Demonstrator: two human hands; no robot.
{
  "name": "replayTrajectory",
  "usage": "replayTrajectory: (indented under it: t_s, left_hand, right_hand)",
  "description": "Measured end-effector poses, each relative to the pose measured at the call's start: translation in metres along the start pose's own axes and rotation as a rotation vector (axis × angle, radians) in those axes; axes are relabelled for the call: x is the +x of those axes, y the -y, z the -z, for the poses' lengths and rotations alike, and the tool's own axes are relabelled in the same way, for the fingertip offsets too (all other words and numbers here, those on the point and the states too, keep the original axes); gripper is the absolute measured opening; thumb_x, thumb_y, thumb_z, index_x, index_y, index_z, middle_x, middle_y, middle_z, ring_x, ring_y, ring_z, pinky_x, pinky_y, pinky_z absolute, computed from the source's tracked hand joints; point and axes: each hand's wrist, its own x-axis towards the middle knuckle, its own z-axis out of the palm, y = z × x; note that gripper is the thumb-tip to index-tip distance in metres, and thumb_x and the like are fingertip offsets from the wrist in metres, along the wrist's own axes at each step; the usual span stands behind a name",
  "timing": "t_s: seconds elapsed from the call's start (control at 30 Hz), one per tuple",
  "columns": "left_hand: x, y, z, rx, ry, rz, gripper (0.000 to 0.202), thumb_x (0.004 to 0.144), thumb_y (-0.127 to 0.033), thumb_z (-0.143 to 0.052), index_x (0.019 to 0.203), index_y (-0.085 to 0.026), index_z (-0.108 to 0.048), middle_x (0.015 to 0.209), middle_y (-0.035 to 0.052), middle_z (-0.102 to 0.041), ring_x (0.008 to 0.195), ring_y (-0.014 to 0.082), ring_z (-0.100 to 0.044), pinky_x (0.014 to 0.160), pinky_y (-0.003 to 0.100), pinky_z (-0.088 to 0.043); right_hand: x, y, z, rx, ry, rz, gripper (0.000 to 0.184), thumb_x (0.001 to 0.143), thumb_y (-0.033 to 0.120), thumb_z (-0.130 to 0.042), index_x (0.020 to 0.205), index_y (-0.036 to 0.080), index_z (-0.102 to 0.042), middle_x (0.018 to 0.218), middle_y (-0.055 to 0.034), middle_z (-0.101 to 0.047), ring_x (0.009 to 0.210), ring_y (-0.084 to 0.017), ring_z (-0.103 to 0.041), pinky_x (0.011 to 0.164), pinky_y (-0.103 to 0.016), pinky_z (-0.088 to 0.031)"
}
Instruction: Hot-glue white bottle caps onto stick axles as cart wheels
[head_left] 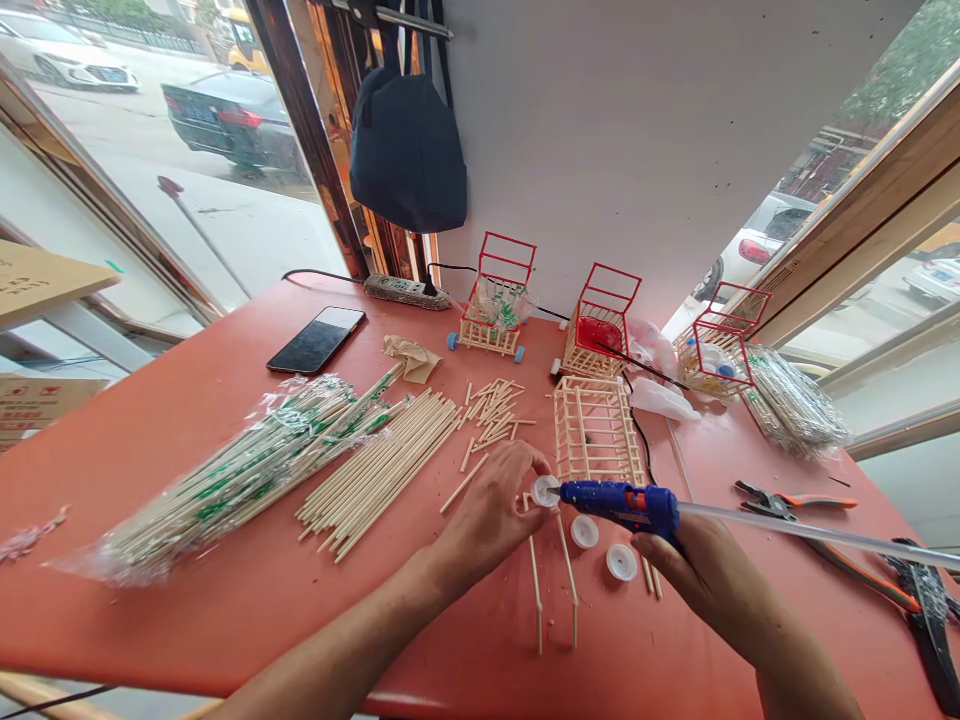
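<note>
Between the thumb and fingers of my left hand (499,505) is a white bottle cap (545,490), its hollow side facing me. My right hand (701,570) grips a blue hot glue gun (619,503), and the nozzle reaches into the cap. A long clear glue stick (810,530) sticks out of the gun's back. Two more white caps (621,563) lie on the table below the gun. Under my left hand stands a bent frame of thin wooden sticks (568,570), partly hidden. Just behind the gun is a basket of wooden sticks (596,430).
Long wooden sticks (382,470), a plastic-wrapped bundle (225,480) and short cut pieces (495,410) lie left. Small stick carts with red handles (491,320) line the back. A phone (316,340) and power strip (405,291) are back left; pliers (795,502) lie right.
</note>
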Motion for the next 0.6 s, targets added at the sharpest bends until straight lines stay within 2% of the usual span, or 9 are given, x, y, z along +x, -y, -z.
replayTrajectory:
  t_s: [0.4,0.6]
  left_hand:
    - [-0.0006,-0.0009,0.0012,-0.006,0.001,-0.029,0.019,0.088,-0.016,-0.072,0.097,-0.023,-0.057,0.103,0.0034,-0.068,0.100,0.0231,-0.064,0.086,0.034,-0.049]
    - [-0.0009,-0.0003,-0.0002,-0.025,0.021,0.012,0.024,0.084,-0.011,-0.074,0.098,-0.023,-0.058,0.104,0.0033,-0.068,0.101,0.0227,-0.062,0.086,0.034,-0.049]
  right_hand:
    - [-0.0008,0.0065,0.0015,-0.007,0.024,-0.006,0.060,0.101,0.066,-0.039,0.076,0.021,-0.067,0.061,-0.0044,-0.065,0.055,-0.022,-0.060,0.054,-0.032,-0.050]
    - [-0.0016,0.0043,0.0005,-0.005,0.015,-0.010,0.062,0.102,0.068,-0.036,0.078,0.020,-0.069,0.065,-0.0061,-0.069,0.058,-0.023,-0.064,0.055,-0.032,-0.050]
